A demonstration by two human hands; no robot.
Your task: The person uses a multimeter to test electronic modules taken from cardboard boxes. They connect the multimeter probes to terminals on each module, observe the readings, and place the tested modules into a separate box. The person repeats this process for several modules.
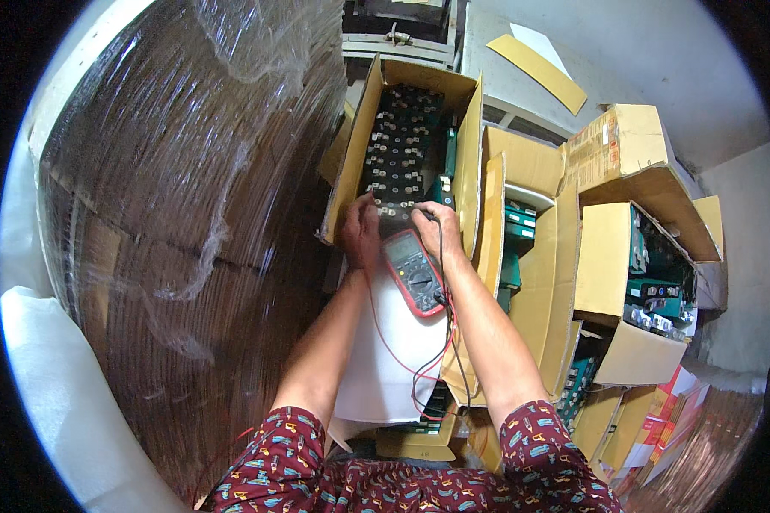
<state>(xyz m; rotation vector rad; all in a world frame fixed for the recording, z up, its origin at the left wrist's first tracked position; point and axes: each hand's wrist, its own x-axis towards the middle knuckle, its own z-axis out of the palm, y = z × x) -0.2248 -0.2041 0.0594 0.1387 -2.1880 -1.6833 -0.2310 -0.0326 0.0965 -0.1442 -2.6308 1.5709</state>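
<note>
An open cardboard box (469, 162) holds several dark green battery cells (395, 141) in a row, with metal terminals on top. Over the box's near end, my left hand (361, 235) is closed on a test probe whose red lead trails down along the forearm; the probe itself is mostly hidden. My right hand (439, 227) pinches a black test probe (425, 214), its tip close to the nearest terminals. Whether either tip touches metal is too small to tell. Between my wrists a red and grey multimeter (415, 274) lies on a white sheet (389, 368), both leads looping below it.
A tall stack wrapped in clear film (180, 214) fills the left side. To the right stand open cartons (603, 256) with more green cells (654, 291) inside. A yellow card strip (539, 73) lies at the far right, and red and white packaging (667, 423) at the near right.
</note>
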